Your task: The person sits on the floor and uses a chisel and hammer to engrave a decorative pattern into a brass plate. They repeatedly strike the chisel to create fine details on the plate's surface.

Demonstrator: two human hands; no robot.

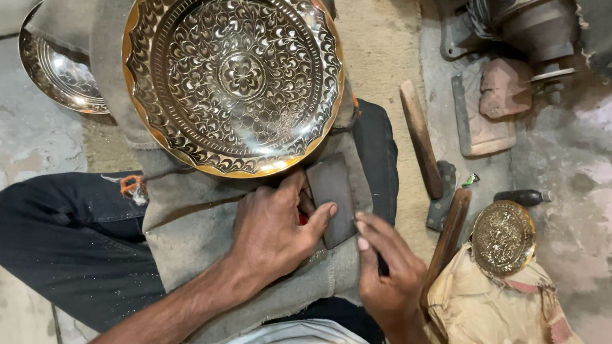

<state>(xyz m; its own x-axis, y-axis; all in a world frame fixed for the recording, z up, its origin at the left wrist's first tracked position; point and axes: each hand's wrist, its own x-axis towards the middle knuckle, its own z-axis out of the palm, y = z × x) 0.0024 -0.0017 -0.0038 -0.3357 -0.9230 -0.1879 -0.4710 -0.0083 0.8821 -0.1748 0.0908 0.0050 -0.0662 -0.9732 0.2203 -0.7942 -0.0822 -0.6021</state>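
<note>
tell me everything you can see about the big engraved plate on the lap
The big plate is round, shiny golden metal that looks like brass, with a scalloped rim. Its face is covered in engraved leaf and scroll patterns set in rings around a central flower. It lies face up on a grey cloth spread over the person's lap, its top cut off by the picture edge. The left hand rests just below its near rim, on a dark flat block; whether the thumb touches the rim is unclear.
</note>
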